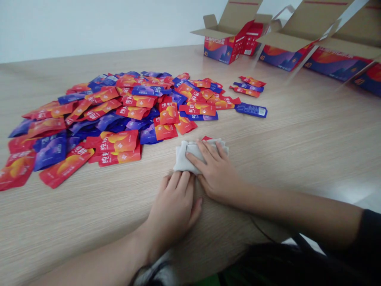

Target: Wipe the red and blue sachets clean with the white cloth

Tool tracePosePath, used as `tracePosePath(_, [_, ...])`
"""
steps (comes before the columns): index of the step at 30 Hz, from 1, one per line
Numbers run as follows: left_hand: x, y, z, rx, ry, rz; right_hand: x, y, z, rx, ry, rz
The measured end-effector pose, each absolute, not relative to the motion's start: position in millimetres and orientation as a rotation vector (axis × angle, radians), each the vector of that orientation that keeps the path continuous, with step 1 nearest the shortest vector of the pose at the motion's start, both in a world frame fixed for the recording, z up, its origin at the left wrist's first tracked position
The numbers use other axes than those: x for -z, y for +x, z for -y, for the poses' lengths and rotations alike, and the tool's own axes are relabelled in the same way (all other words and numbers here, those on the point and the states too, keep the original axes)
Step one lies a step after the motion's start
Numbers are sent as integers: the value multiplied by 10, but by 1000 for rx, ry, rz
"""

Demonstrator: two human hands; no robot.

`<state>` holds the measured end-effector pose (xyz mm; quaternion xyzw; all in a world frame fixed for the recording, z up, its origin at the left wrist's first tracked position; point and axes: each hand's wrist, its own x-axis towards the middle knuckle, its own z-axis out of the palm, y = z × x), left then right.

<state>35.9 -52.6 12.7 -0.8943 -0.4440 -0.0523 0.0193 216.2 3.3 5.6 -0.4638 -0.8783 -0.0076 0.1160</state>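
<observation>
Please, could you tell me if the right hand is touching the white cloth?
Touching. The head view shows the right hand lying over the white cloth, its spread fingers resting across the top.

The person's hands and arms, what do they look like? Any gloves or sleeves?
The left hand and right hand wear no gloves. The left forearm and right forearm are bare. A dark sleeve shows on the right; none shows on the left.
</observation>
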Motion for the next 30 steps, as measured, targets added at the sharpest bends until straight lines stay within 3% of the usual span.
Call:
tracePosePath(7, [-115,357,547,167,-2755,1352,-199,2286,-153,110,-1542,2513])
tracePosePath(13, [-116,345,538,149,-2785,1365,-245,2556,-470,-80,-1487,2257])
tracePosePath(17, [-111,336,538,134,-2787,1361,-470,2757,-527,226,-1562,2017])
tracePosePath(19, [-115,341,539,126,-2778,1361,-533,2687,-408,288,-1590,2051])
tracePosePath(25, [-146,367,539,88,-2771,1404,-232,2144,-20,1,-1417,2547])
tracePosePath(30, [-140,361,552,153,-2769,1393,-98,2139,-58,-60,-1262,2572])
